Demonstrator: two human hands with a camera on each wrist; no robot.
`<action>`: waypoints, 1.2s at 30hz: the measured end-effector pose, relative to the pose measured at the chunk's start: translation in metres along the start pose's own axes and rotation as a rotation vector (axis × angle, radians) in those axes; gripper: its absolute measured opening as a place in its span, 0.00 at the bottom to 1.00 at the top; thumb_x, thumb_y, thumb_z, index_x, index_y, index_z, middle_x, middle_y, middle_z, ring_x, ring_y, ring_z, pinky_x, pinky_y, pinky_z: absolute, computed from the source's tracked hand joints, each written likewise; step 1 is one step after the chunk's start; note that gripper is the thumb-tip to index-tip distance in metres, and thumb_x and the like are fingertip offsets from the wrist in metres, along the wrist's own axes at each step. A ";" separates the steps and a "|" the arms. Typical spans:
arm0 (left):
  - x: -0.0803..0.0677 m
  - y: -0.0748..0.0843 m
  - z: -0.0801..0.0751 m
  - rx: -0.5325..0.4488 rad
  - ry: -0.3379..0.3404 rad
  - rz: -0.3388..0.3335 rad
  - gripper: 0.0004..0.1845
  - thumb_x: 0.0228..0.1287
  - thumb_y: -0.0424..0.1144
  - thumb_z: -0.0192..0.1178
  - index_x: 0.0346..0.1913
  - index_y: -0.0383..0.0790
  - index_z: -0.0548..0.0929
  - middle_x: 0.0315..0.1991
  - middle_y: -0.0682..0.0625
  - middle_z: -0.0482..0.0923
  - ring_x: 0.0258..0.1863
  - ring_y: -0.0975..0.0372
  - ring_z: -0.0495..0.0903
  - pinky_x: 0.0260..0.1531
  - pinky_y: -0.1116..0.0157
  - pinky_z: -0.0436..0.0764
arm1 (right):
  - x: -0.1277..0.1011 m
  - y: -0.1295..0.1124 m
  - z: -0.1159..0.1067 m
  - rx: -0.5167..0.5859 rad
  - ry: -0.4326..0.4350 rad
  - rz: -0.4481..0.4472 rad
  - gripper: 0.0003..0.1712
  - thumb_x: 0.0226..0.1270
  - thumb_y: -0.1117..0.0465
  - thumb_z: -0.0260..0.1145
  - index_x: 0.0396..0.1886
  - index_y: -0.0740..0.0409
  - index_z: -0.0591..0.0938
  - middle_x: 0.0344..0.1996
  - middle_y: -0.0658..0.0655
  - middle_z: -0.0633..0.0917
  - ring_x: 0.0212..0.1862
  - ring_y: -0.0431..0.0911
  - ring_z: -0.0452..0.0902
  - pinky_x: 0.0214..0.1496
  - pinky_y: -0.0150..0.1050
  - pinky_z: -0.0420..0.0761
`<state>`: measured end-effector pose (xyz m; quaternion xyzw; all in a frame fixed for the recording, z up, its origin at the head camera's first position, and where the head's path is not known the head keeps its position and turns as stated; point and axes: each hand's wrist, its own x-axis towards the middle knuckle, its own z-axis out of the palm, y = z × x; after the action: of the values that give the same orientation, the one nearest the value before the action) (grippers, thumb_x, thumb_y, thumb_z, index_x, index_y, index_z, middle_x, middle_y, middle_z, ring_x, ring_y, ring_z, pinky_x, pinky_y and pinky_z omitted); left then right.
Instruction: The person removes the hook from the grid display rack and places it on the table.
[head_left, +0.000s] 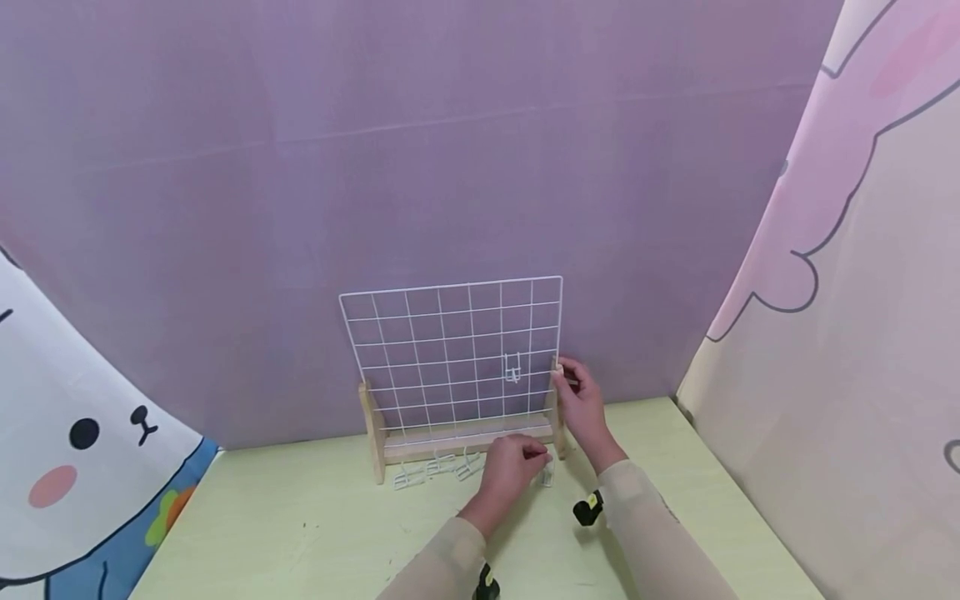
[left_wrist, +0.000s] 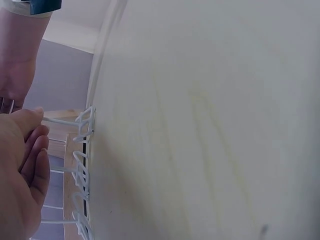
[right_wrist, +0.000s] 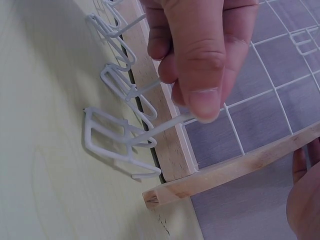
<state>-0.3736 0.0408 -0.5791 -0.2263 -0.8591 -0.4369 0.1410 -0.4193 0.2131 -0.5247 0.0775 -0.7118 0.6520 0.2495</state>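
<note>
A white wire grid [head_left: 457, 350] stands upright in a wooden stand [head_left: 372, 433], with one white wire hook [head_left: 512, 372] hung on its right half. In front of the stand, my left hand [head_left: 510, 467] pinches the stem of another white wire hook [right_wrist: 112, 137] between thumb and fingertip; its frame is low by the tabletop. Higher up, my right hand [head_left: 583, 408] holds the stand's right side post, fingers at its outer edge. Several more hooks [head_left: 441, 464] lie in a row along the stand's base, to the left of my left hand.
The stand is on a pale wooden table [head_left: 300, 533], close to a purple cloth backdrop [head_left: 450, 167]. Cartoon-printed cloths [head_left: 112, 450] flank the table on both sides. Black wrist cameras [head_left: 588, 508] hang from both sleeves.
</note>
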 end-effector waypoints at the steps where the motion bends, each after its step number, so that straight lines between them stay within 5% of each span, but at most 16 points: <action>1: 0.000 0.001 -0.001 -0.005 0.005 -0.002 0.03 0.63 0.34 0.82 0.35 0.44 0.96 0.31 0.58 0.91 0.31 0.74 0.85 0.36 0.74 0.85 | 0.000 0.001 0.000 0.001 0.001 -0.006 0.18 0.87 0.63 0.65 0.70 0.60 0.82 0.59 0.66 0.84 0.53 0.45 0.80 0.51 0.29 0.84; 25: 0.012 0.023 -0.032 -0.222 0.154 -0.097 0.05 0.65 0.34 0.81 0.39 0.40 0.93 0.32 0.58 0.87 0.31 0.69 0.80 0.33 0.70 0.85 | 0.000 -0.001 0.002 0.013 0.020 -0.033 0.17 0.85 0.66 0.66 0.68 0.63 0.83 0.58 0.68 0.85 0.53 0.47 0.80 0.51 0.28 0.83; 36: 0.026 0.028 -0.053 -0.268 0.302 -0.102 0.09 0.65 0.37 0.81 0.42 0.46 0.90 0.39 0.58 0.87 0.39 0.64 0.83 0.43 0.65 0.86 | -0.005 -0.024 0.001 0.026 -0.004 0.037 0.18 0.85 0.69 0.64 0.69 0.67 0.81 0.60 0.71 0.83 0.53 0.45 0.80 0.52 0.27 0.83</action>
<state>-0.3792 0.0191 -0.5179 -0.1314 -0.7726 -0.5829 0.2144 -0.4048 0.2074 -0.5062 0.0686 -0.7048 0.6658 0.2349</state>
